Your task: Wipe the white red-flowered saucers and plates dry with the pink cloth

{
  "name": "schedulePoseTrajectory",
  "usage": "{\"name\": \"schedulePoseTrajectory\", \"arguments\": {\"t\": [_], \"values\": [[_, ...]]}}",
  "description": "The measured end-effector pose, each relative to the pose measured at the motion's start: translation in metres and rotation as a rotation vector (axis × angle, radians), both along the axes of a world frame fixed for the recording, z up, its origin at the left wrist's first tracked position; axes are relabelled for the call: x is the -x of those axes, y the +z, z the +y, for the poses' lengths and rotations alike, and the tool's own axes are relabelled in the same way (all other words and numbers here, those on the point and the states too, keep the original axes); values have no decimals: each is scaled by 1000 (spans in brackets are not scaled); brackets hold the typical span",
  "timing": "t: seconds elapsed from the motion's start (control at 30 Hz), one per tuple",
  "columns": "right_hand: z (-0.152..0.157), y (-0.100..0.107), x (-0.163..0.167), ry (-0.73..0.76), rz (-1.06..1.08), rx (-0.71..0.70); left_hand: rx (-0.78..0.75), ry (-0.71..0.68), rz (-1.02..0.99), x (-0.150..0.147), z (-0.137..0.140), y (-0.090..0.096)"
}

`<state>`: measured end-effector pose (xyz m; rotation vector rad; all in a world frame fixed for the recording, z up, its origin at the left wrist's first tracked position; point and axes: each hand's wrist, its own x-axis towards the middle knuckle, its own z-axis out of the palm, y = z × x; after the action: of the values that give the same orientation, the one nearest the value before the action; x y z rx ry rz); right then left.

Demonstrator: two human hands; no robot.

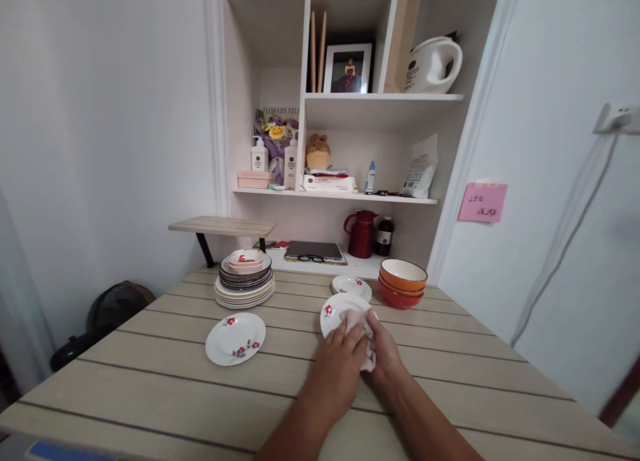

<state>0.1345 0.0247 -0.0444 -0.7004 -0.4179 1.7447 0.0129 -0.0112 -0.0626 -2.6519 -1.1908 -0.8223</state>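
A white plate with red flowers (334, 309) is held tilted above the table, its right rim gripped by my right hand (384, 351). My left hand (341, 361) presses a pale pink cloth (356, 319) onto the plate's face, fingers bent over it. Part of the cloth hangs down between both hands and hides the plate's lower right side. To the left, another flowered plate (235, 339) lies flat on the table. Just behind the held plate sits a small stack of similar plates (352, 287).
Orange and red bowls (403, 284) stand stacked at the right back of the slatted table (280, 394). A pile of plates (245, 289) topped by a small pink dish (245, 259) is at the left back, near a raised wooden shelf (223, 225). A red jug (361, 234) stands behind.
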Motion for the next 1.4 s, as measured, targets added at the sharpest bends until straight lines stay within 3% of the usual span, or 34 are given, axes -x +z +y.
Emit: {"name": "schedulePoseTrajectory", "arguments": {"t": [0.1,0.2,0.33,0.4,0.63,0.77,0.97,1.1,1.2,1.4], "values": [[-2,0,5,-21,-106,-34,68,48,-36,9,4,6],[-4,0,11,-31,-188,-80,84,194,-58,19,7,15],[-2,-4,12,-75,-151,-15,84,430,-67,23,7,26],[1,-5,9,-128,-105,12,91,482,-58,21,5,28],[3,-3,1,-206,-64,-20,-38,302,-48,14,3,12],[-3,1,5,-181,-144,-49,-32,292,-67,16,7,5],[-14,5,22,-65,-287,-113,13,552,-92,25,12,9],[-13,5,23,-107,-245,-31,21,652,-94,29,11,15],[-9,5,17,-163,-180,12,7,600,-81,26,9,17],[-4,2,7,-218,-125,-26,-45,369,-68,14,2,14]]}}
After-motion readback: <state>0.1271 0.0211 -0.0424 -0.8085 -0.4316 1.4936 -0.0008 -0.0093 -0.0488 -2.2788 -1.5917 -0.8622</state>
